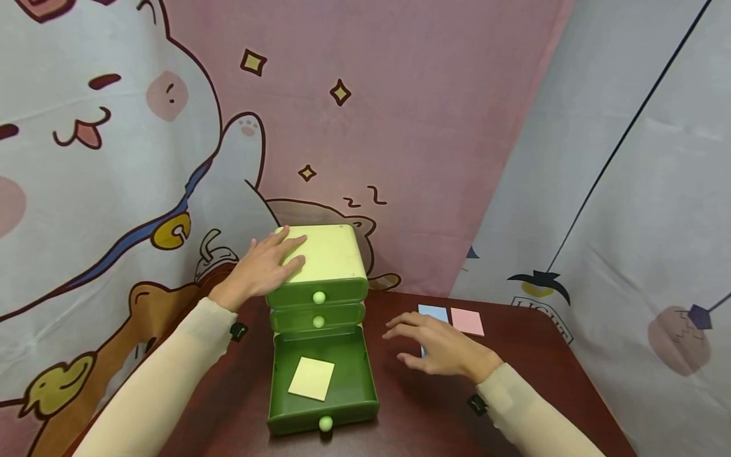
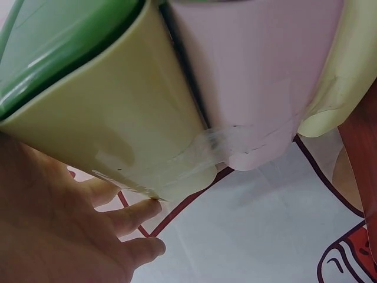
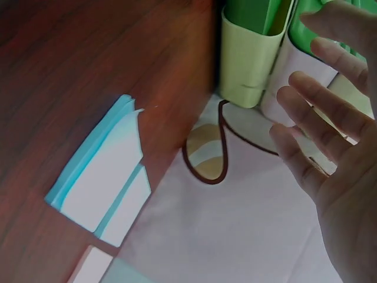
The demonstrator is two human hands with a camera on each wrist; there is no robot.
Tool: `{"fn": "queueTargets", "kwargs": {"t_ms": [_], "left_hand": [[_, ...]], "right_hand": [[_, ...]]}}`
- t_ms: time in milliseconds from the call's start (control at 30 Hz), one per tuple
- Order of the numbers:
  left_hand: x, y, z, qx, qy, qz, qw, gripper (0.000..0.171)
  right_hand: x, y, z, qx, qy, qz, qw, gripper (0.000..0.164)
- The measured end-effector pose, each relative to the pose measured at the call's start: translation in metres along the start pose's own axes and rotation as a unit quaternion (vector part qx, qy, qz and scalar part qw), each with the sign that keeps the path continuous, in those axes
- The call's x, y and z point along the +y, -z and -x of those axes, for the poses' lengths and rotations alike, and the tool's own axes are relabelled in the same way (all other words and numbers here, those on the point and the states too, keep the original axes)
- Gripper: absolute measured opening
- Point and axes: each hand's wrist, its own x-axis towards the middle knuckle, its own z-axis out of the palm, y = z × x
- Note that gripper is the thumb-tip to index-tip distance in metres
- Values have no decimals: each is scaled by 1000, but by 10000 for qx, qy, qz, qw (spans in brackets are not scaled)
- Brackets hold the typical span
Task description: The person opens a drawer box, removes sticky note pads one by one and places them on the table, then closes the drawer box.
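Note:
A small desk drawer unit [image 1: 328, 251] with a pale yellow top stands on the table. Its green bottom drawer [image 1: 355, 384] is pulled out and holds a pale yellow sticky note pad [image 1: 311, 379]; the two drawers above are pushed in. My left hand [image 1: 265, 261] rests on the left part of the unit's top, fingers spread. Over the table, right of the unit, my right hand [image 1: 436, 343] hovers with loosely bent fingers, holding nothing. Blue sticky notes [image 1: 434, 311] lie partly hidden behind it, and a pink sticky note pad [image 1: 467, 322] lies beside them.
The dark red-brown table [image 1: 525, 355] ends at a back edge against a hanging cartoon-printed cloth [image 1: 422, 127]. In the left wrist view, the unit's yellow and pink tiers [image 2: 253, 76] show clear tape across their seam. Round green knobs [image 1: 325, 424] stick out from the drawer fronts.

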Motion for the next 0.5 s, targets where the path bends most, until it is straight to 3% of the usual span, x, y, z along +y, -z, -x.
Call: {"fn": "queueTargets", "kwargs": {"t_ms": [500], "left_hand": [[0,-1,0,9,10,-19,10000,68]], "right_hand": [[-24,9,-30,-145,470,30,9988,43]]}}
